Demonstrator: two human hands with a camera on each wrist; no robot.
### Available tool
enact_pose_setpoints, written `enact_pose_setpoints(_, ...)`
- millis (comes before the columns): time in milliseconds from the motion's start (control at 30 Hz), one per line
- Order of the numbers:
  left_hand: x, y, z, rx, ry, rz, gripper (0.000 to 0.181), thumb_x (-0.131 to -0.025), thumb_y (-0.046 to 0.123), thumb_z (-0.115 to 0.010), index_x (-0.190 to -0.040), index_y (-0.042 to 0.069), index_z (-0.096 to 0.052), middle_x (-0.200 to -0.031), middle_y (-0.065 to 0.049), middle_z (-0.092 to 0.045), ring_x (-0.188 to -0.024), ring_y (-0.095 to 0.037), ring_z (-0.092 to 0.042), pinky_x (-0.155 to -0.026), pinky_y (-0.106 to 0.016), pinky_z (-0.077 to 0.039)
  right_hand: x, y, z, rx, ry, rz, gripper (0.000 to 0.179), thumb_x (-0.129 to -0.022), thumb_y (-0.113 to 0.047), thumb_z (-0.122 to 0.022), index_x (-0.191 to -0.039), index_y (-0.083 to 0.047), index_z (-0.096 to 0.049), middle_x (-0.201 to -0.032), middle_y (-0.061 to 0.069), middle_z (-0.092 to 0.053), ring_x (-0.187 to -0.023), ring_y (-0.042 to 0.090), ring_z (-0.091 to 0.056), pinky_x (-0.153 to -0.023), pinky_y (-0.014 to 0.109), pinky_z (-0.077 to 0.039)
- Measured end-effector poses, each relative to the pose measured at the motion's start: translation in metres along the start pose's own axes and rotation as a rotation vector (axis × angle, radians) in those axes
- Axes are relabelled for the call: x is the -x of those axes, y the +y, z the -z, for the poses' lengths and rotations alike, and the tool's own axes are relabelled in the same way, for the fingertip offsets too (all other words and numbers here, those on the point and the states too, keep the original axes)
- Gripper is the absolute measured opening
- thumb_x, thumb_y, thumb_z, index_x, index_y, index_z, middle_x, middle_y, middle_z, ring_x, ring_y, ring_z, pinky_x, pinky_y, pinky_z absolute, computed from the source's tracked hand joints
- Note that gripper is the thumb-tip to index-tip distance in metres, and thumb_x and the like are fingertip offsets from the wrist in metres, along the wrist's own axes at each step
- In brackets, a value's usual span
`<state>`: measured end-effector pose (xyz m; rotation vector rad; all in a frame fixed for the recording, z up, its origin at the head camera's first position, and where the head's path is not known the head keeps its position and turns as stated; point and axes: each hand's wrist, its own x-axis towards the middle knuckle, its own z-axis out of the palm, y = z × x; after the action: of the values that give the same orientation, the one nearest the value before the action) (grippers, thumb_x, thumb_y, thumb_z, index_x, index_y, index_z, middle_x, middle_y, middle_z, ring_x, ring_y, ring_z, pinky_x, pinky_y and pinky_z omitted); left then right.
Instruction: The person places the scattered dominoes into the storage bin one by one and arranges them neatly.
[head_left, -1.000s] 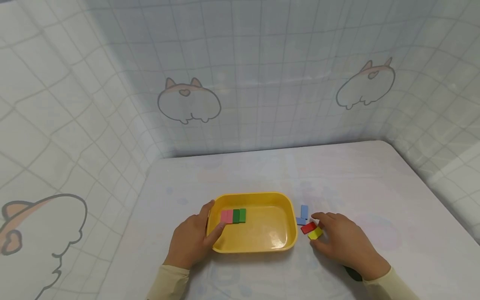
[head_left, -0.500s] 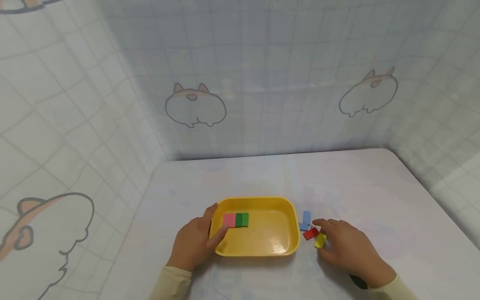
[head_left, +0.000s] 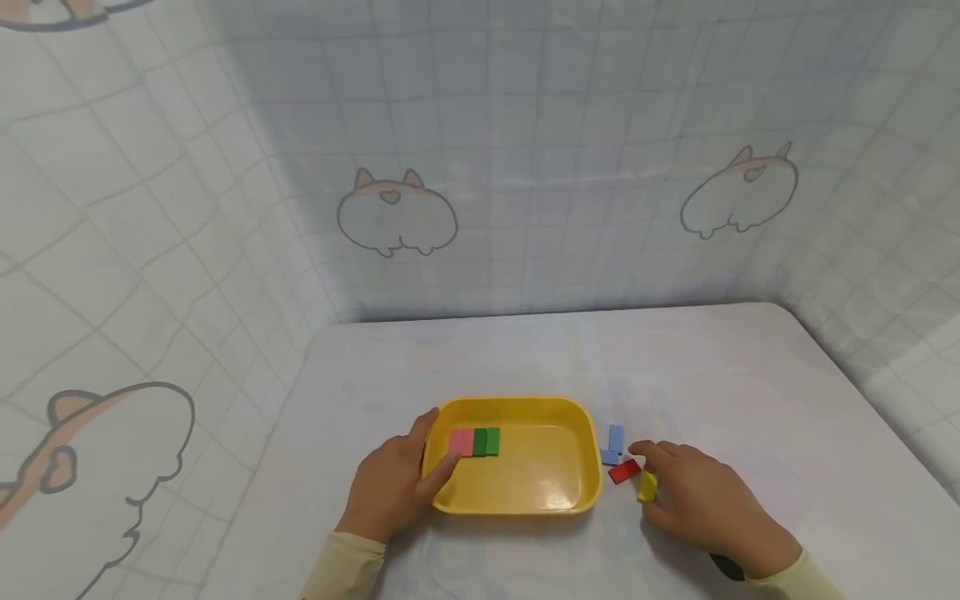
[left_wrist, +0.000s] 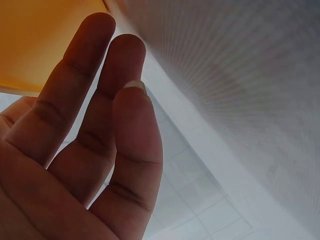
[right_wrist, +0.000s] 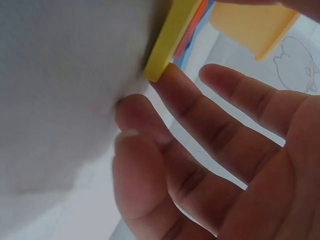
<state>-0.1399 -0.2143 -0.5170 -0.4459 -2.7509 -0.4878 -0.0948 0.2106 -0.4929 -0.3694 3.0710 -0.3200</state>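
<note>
My left hand (head_left: pixel 393 483) grips the left rim of a yellow tray (head_left: pixel 525 511), with the thumb over the inside. In the tray lies a side-by-side row of small flat blocks: pink (head_left: pixel 462 442), dark green (head_left: pixel 480 442) and lighter green (head_left: pixel 492 442). Right of the tray, my right hand (head_left: pixel 701 496) pinches a yellow block (head_left: pixel 647 486) on the table; in the right wrist view a fingertip touches the end of that yellow block (right_wrist: pixel 172 40). A red block (head_left: pixel 624 471) lies just left of it. Two blue blocks (head_left: pixel 616 439) lie behind the red one.
A pale patterned cloth covers the table (head_left: pixel 525 354). White grid-patterned curtains (head_left: pixel 562 167) with animal drawings stand at the back and both sides. A dark object (head_left: pixel 727 567) is partly visible under the right wrist.
The yellow block has turned more upright and come away to the right from the red block, along with my right hand. My left hand stays on the tray. The head view has shifted slightly.
</note>
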Motion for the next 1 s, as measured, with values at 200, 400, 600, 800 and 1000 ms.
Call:
enact_pose_setpoints(200,0.000,0.001,0.000,0.006,-0.015,0.003,0.071,-0.098,0.063,-0.064,-0.152,0.019,-0.051,-0.067,0.008,-0.050,-0.058,-0.012,-0.046,-0.056,-0.035,-0.048,0.000,0.003,0.002,0.016,-0.006,0.028,0.061,-0.075,-0.033,-0.087,-0.131,-0.024,-0.064,-0.098,-0.013,-0.066,-0.078,0.006,-0.055,-0.067,0.033,-0.056)
enact_pose_setpoints(400,0.001,-0.001,0.000,0.004,0.003,-0.011,0.070,-0.098,0.064,-0.062,-0.152,0.020,-0.052,-0.066,0.009,-0.049,-0.058,-0.011,-0.046,-0.056,-0.035,-0.048,-0.004,0.004,0.003,0.025,-0.012,0.037,0.060,-0.074,-0.029,-0.085,-0.129,-0.023,-0.062,-0.095,-0.012,-0.064,-0.073,0.007,-0.051,-0.065,0.032,-0.053)
enact_pose_setpoints(600,0.001,-0.003,0.000,0.002,0.018,-0.019,0.072,-0.099,0.071,-0.054,-0.151,0.020,-0.052,-0.067,0.008,-0.050,-0.058,-0.011,-0.047,-0.057,-0.036,-0.050,-0.008,0.003,0.007,0.053,0.026,0.078,0.055,-0.074,-0.026,-0.084,-0.124,-0.024,-0.062,-0.093,-0.012,-0.061,-0.074,0.008,-0.050,-0.065,0.030,-0.052)
enact_pose_setpoints(800,0.001,-0.003,0.002,0.008,0.023,-0.018,0.075,-0.099,0.073,-0.053,-0.150,0.019,-0.053,-0.066,0.008,-0.051,-0.058,-0.011,-0.047,-0.056,-0.036,-0.050,-0.016,-0.003,0.017,0.070,0.054,0.109,0.058,-0.073,-0.026,-0.085,-0.126,-0.021,-0.062,-0.093,-0.011,-0.059,-0.075,0.011,-0.050,-0.061,0.029,-0.051)
enact_pose_setpoints(1000,0.001,-0.003,0.003,0.019,0.022,-0.027,0.075,-0.100,0.073,-0.051,-0.151,0.018,-0.053,-0.066,0.009,-0.050,-0.058,-0.011,-0.048,-0.056,-0.035,-0.050,-0.023,-0.008,0.026,0.099,0.156,0.208,0.057,-0.073,-0.028,-0.086,-0.125,-0.016,-0.064,-0.096,-0.010,-0.061,-0.080,0.011,-0.052,-0.059,0.027,-0.048)
